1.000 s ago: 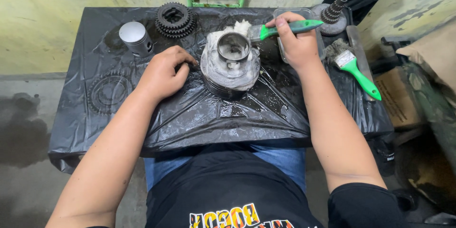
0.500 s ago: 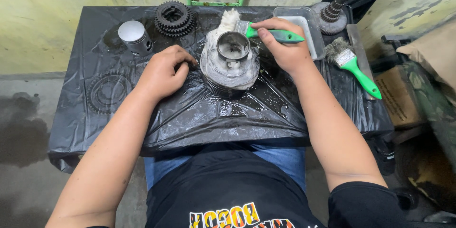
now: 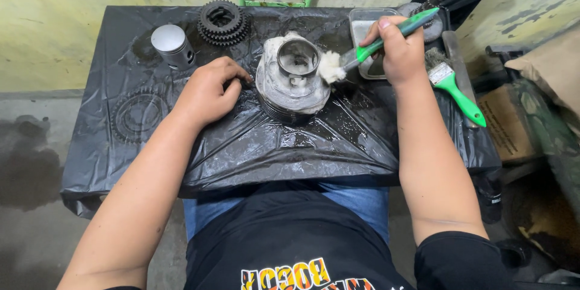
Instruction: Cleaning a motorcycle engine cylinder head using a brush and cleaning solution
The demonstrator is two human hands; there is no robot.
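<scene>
A grey finned engine cylinder point(image 3: 292, 81) stands upright in the middle of a table covered with black plastic sheet point(image 3: 241, 145). My left hand point(image 3: 208, 89) rests on the sheet with curled fingers, touching the cylinder's left side. My right hand point(image 3: 399, 48) grips a green-handled brush point(image 3: 377, 45) whose foamy white bristles press against the cylinder's right side near the top.
A silver piston point(image 3: 171, 44) and a black gear cluster point(image 3: 223, 21) sit at the back left. A flat gear point(image 3: 138, 115) lies under the sheet at left. A metal tray point(image 3: 364, 27), a second green brush point(image 3: 453, 87) and a geared shaft point(image 3: 432, 3) lie at the right. Boxes stand beyond the right edge.
My right hand swung the brush from the cylinder's top rear around to its right side, with the handle now pointing up and right. The left hand stayed put.
</scene>
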